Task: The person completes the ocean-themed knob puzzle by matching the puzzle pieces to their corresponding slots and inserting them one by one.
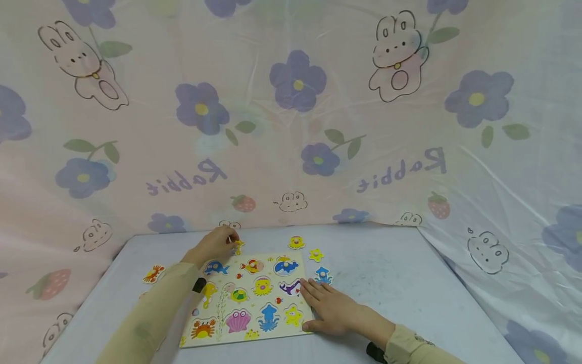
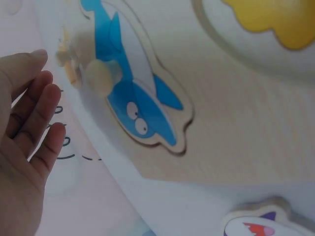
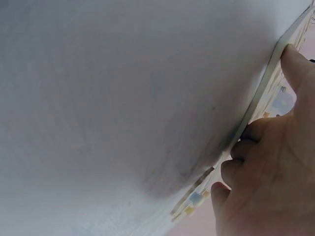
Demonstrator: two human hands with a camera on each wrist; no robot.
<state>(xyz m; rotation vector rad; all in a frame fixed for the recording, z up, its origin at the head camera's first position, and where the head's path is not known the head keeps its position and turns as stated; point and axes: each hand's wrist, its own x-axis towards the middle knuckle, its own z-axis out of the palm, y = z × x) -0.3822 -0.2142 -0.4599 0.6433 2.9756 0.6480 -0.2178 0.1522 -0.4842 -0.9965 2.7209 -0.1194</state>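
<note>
Beige sleeve [image 1: 145,316] nearest, my left fingers [image 2: 47,103] curve loosely, gripping nothing, just beside a small yellow piece [image 1: 239,248] beyond the puzzle board [image 1: 227,339] on the desk [image 1: 386,288]; my right fingers [image 1: 313,289] lie outstretched on the board's right edge, probably steadying it.

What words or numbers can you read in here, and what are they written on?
"Rabbit", purple and mirror-flipped, on the backdrop cloth, left of the middle.
"Rabbit" again, also flipped, on the same cloth, right of the middle.
Too small to read: a dark mark on the right sleeve; I can't tell if it's writing.
No words or numbers that I can read on the puzzle board.
</note>
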